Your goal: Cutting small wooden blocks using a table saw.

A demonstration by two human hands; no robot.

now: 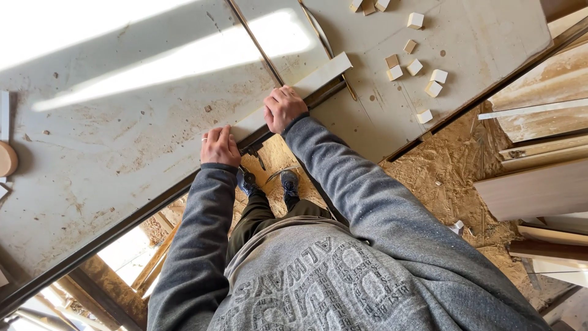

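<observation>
A long pale wooden strip (318, 75) lies slanted across a grey saw table (122, 141). My left hand (219, 147) presses on the strip's near end at the table's front edge, with a ring on one finger. My right hand (283, 108) grips the strip a little farther along, fingers curled over it, next to the slot with the saw blade (321, 34). Both arms wear grey sleeves.
Several small cut wooden blocks (416, 67) lie scattered on the table's right part. Sawdust covers the floor (453, 178) around my shoes (269, 182). Pale boards (539, 184) are stacked at the right. A round wooden piece (6, 159) sits at the left edge.
</observation>
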